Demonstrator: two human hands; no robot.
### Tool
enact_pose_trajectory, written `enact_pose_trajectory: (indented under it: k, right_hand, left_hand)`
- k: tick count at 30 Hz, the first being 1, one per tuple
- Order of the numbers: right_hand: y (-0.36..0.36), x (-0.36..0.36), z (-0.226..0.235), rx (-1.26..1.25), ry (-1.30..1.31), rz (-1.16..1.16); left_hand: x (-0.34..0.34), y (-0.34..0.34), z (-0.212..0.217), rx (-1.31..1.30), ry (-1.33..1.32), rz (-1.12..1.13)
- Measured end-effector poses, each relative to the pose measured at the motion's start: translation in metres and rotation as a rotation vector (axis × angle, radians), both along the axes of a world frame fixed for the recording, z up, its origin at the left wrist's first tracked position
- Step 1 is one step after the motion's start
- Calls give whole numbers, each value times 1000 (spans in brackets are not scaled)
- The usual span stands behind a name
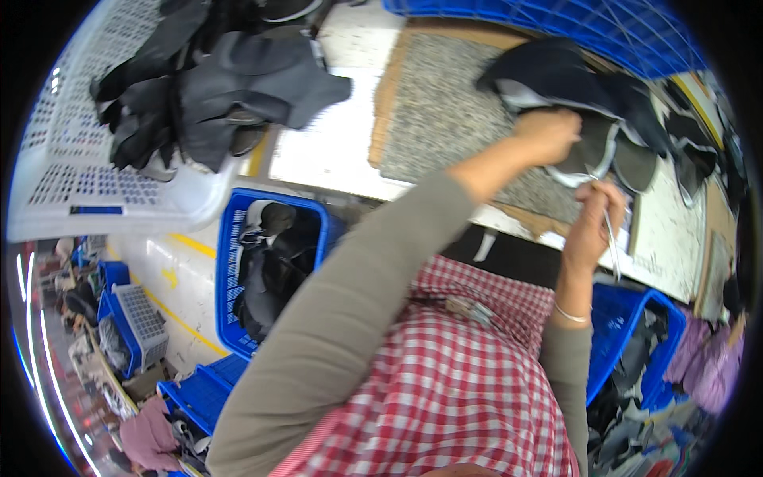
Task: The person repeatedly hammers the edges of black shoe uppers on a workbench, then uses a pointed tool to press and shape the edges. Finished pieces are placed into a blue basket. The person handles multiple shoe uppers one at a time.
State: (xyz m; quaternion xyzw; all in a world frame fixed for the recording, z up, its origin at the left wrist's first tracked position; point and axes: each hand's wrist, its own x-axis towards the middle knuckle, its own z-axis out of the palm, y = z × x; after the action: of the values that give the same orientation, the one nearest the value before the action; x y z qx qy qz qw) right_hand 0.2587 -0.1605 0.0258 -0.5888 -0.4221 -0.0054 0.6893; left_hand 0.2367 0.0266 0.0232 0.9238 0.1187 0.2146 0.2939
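Red-and-white checked woven apron (445, 381) fills the lower centre, nearest the lens, worn over olive-grey knit sleeves (350, 302) that rise from the lower edge. Left hand (548, 133): fingers curled together and pressed down on a black-and-grey shoe upper of soft, matt sheet material (572, 87), which lies on the speckled grey mat (453, 111) at the upper right of the white worktable (326, 151). Right hand (592, 222): fingers closed around a slim, shiny metal tool (613, 242), whose lower end hangs below the hand and whose upper end meets the pale grey edge of the shoe upper; whether it is a pair of scissors or tweezers cannot be told. A thin bracelet circles the right wrist. The mat has a granular surface and rests on a brown cardboard sheet (389, 87) with frayed edges.

Surroundings: white perforated plastic basket (71, 175), upper left, heaped with limp black and dark grey shoe uppers (222, 87); blue perforated plastic crate (230, 262) beneath the table edge, holding further dark pieces; a second blue crate (628, 310) just beside the right forearm; blue mesh basket (556, 24) along the top edge. Pale floor (175, 278) with yellow painted lines at left.
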Motion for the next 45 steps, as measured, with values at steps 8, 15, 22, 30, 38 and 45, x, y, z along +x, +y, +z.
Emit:
enact_pose_trajectory:
  k: [8,15,22,30,38,45]
  right_hand:
    - [-13,15,-35,-46,175,134]
    - [-15,20,-48,-134,250,89]
    - [-14,17,-43,-180,187,48]
    - [-20,14,-35,-220,85,48]
    - [-19,14,-33,-221,135,76]
    - [-18,18,-35,-165,80,148]
  left_hand:
    - [-81,113,61,193,-732,168]
    - [-314,272,85,530,450,708]
    - [-300,238,84,901,723,831]
    - [-218,284,31,572,724,1073]
    - [-304,298,98,376,1073,1122]
    - [-411,209,246,811,383,1378]
